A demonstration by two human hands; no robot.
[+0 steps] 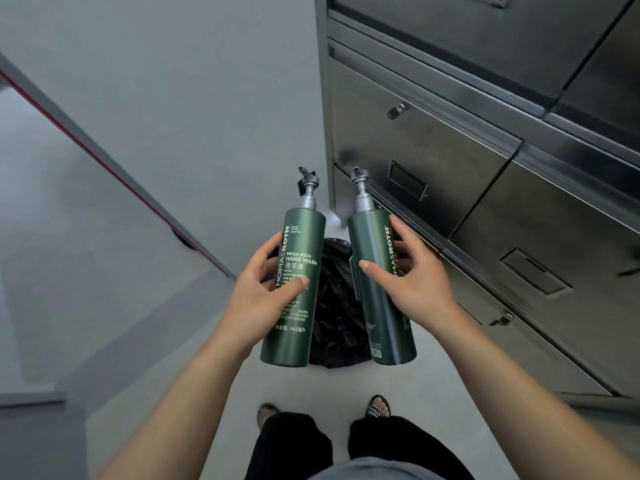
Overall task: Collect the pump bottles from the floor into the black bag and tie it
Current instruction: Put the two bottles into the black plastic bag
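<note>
I hold two tall dark green pump bottles with grey pump heads, both upright in the air in front of me. My left hand (265,289) grips the left pump bottle (298,244) around its middle, label with white lettering facing me. My right hand (403,271) grips the right pump bottle (372,306) from its right side. Between and below the two bottles the crumpled black bag (337,306) lies on the grey floor, partly hidden by them.
A steel cabinet (485,168) with drawers, locks and label holders fills the right side. A grey wall (173,98) stands ahead, and a red-edged door or panel (104,150) runs diagonally at left. My feet in sandals show at the bottom.
</note>
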